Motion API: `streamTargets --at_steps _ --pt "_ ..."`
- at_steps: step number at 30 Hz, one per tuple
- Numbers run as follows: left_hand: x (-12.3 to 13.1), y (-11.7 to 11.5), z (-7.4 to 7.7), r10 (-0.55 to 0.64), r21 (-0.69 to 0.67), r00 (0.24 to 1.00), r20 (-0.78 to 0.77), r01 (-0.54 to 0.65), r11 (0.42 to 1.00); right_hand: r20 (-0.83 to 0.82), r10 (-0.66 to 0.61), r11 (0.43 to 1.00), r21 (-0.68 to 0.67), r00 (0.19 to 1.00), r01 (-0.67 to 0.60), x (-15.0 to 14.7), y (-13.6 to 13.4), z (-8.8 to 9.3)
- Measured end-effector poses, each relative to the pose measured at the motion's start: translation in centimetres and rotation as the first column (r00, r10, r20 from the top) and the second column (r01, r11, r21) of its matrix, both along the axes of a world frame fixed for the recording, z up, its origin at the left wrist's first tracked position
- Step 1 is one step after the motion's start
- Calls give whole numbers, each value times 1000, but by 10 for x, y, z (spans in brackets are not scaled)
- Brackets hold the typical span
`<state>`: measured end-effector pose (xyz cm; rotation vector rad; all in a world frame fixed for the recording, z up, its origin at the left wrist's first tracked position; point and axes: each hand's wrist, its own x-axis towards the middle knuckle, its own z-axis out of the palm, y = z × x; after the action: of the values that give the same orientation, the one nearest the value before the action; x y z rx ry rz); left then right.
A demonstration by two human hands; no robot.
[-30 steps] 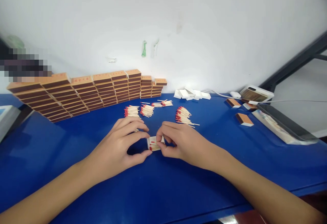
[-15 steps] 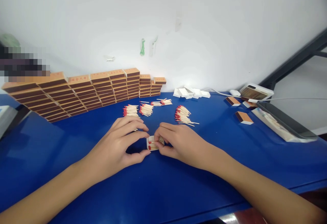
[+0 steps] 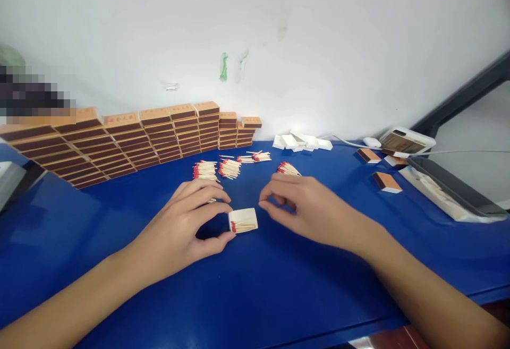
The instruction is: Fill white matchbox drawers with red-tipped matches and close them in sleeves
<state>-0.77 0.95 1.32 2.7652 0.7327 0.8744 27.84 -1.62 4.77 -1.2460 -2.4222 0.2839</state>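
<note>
A small white matchbox tray point(image 3: 244, 214) lies on the blue table with several red-tipped matches point(image 3: 244, 226) along its near side. My left hand point(image 3: 195, 219) steadies the tray at its left end, thumb at the near corner and forefinger at the far one. To the right of the tray, and apart from it, is my right hand point(image 3: 303, 200), thumb and forefinger brought together with nothing visible between them. Behind the right hand, a pile of matches point(image 3: 287, 168) is partly hidden. More match piles, one nearest point(image 3: 205, 170) and another beside it point(image 3: 229, 168), lie beyond my left hand.
Stacked matchboxes point(image 3: 159, 136) form a long row at the wall on the left. Several empty white trays point(image 3: 303, 141) lie at the back. On the right are loose matchboxes point(image 3: 387, 182), a phone point(image 3: 458, 187), a white-framed device point(image 3: 406, 142) and a cable point(image 3: 458, 152).
My right hand has lifted out of the tray and moved right, now covering part of the right match pile. The left hand stays at the tray. The view has shifted slightly.
</note>
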Motion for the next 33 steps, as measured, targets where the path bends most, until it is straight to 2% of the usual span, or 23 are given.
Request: streamTargets --at_steps 5,8,11,23,29,33 --pt "-1 1 0 7 -10 1000 -3 -7 1000 112 -180 982 -42 977 186 44 14 11" --pt "-2 1 -1 10 -12 1000 0 -10 1000 158 -192 972 -110 969 210 59 21 8" --pt "-3 1 -2 15 -7 1000 4 -15 1000 191 -170 961 -187 967 205 62 24 3" --pt "-2 0 1 10 11 1000 -5 -10 1000 222 -163 925 -305 961 227 55 26 -1" --pt "-3 -1 2 9 10 1000 -9 -9 1000 299 -264 910 -238 917 340 69 24 6" --pt "-3 -1 2 8 12 1000 -15 -8 1000 300 -249 898 -286 921 336 67 24 5"
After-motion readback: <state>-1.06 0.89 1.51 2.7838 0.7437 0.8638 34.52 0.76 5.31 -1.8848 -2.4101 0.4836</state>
